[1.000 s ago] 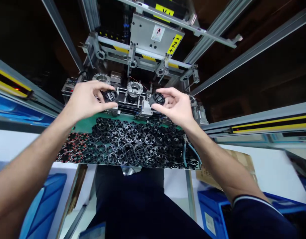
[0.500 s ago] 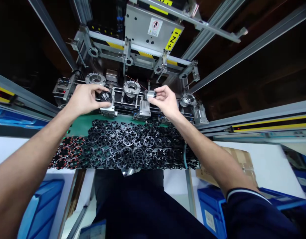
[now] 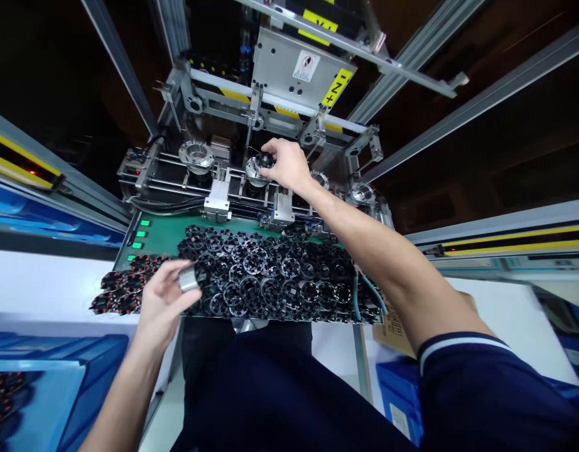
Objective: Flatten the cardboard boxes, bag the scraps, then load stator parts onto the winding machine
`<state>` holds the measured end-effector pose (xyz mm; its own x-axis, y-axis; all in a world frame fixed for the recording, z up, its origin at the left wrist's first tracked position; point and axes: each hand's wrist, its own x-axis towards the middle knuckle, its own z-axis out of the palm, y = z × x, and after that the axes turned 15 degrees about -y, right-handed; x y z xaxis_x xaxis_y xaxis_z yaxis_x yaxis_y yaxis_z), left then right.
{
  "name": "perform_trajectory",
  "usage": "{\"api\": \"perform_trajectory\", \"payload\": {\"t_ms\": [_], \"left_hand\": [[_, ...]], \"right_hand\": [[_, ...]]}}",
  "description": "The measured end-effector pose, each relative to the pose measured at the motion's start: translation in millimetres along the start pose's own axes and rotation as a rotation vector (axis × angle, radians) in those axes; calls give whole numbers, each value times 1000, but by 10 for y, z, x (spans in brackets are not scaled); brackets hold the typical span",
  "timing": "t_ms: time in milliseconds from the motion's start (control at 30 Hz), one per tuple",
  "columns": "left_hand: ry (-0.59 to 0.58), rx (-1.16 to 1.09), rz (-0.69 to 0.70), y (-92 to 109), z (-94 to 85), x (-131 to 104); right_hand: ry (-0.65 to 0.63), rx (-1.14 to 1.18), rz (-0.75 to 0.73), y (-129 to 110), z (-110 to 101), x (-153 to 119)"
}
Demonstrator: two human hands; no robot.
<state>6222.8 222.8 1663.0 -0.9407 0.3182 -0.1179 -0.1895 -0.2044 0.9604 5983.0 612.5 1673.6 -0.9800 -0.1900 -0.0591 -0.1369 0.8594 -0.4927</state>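
My left hand (image 3: 164, 298) is closed around a silver, cylinder-shaped stator core (image 3: 189, 278) with a black end, tilted above the left part of the parts pile. Up at the machine, my right hand (image 3: 290, 166) grips a black-ended stator core (image 3: 265, 159) between thumb and fingers. That core is at the top of a round metal fixture (image 3: 255, 177); how deep it sits is hidden by the fingers. Many black stator cores (image 3: 270, 289) lie packed on the green work surface (image 3: 160, 229). Stators with reddish windings (image 3: 124, 289) are grouped at its left end.
Another ring fixture (image 3: 196, 157) stands left on the metal rails, and one more (image 3: 362, 193) at the right. A metal plate with a yellow label (image 3: 336, 88) hangs above. A blue bin (image 3: 101, 376) is at lower left; blue-handled pliers (image 3: 356, 295) lie right.
My left hand has come down from the machine to the pile's left side, holding a stator core. The right hand has moved left and up to the middle fixture.
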Motion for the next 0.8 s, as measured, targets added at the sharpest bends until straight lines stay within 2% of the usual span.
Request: {"api": "perform_trajectory", "payload": {"t_ms": [67,133,200,267,367,467,567,633,700,767,800], "left_hand": [[131,-26,-26,-133,-172,-322],[246,-61,-41,-198,-325,-522],[304,-99,-43,-200,-416,-609],[320,-131,-10,-157,-419,-608],[296,-186,47,-34,-269,-532],[234,-272,32,119,-30,-470],[191,-332,9,248,167,-462],[156,-338,-24,316,252,-478],[109,-354,-52,377,314,-498],[61,-399,-59,428,368,-508],[38,-423,-55,444,394,-509]], "right_hand": [[-56,-42,0,22,-64,75],[-129,-51,-19,37,-179,154],[-212,-41,-26,39,-305,235],[-288,-34,-17,23,-385,281],[-312,-109,-39,-17,-315,193],[-284,-240,-47,-29,-42,-97],[-259,-279,16,-64,190,-439],[-183,-246,16,-212,218,-639],[-119,-107,-75,-532,148,-852],[-167,162,-254,-1006,49,-1128],[-256,326,-365,-1267,16,-1289]]}}
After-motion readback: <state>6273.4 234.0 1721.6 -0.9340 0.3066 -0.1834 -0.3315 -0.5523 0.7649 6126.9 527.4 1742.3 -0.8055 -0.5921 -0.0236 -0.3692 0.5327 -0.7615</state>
